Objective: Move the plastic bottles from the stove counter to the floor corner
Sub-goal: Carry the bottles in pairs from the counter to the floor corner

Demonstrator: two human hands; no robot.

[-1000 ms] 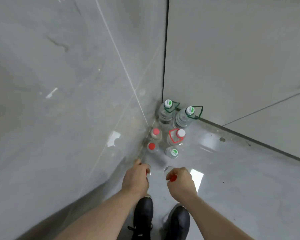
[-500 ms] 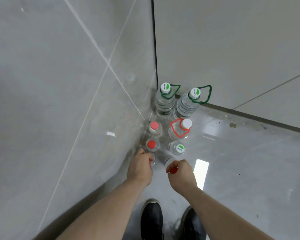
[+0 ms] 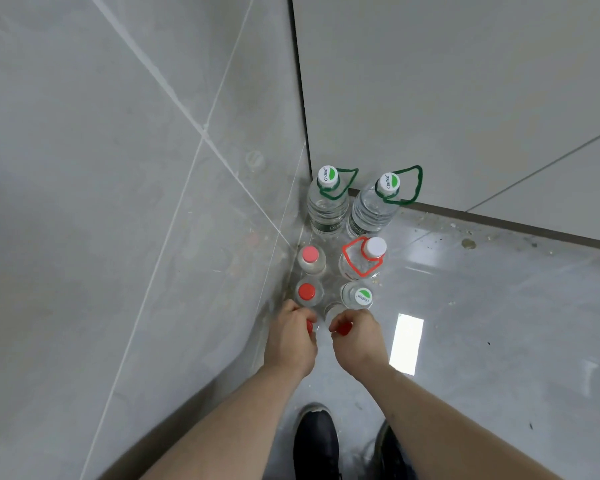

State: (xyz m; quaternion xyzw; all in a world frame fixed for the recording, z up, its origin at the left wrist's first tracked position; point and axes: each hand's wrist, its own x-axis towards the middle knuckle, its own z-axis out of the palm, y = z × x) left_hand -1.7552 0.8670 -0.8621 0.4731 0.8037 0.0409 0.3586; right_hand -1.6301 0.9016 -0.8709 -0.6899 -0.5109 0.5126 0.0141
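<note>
The view looks straight down into a floor corner where a glossy grey tiled wall [image 3: 118, 202] on the left meets a pale flat wall panel [image 3: 430, 81] at the far side, above a shiny grey tiled floor [image 3: 499, 323] speckled with small crumbs of debris. Six clear plastic bottles stand upright in two rows along the left wall. Farthest into the corner is a large clear bottle with a white-and-green cap and a green carry loop [image 3: 327, 199], and just to its right a second large clear bottle with the same cap and green loop [image 3: 374, 209], the two touching or nearly so. Nearer, a small clear bottle with a pale pink cap [image 3: 309, 258] stands against the left wall, with a clear bottle bearing a white cap and a red carry loop [image 3: 362, 259] to its right. Nearer again come a small clear bottle with a red cap [image 3: 307, 293] and, to its right, a small clear bottle with a white-and-green cap [image 3: 359, 296]. At the near end of the rows the left hand [image 3: 290, 341] has its fingers curled round a red-capped clear bottle [image 3: 309, 326], mostly hidden under the hand, and the right hand [image 3: 357, 341] pinches the red cap of another clear bottle [image 3: 334, 311], whose body shows just beyond the fingers; whether either bottle touches the floor cannot be told. Two black shoes [image 3: 317, 441] show at the near edge between the bare forearms.
</note>
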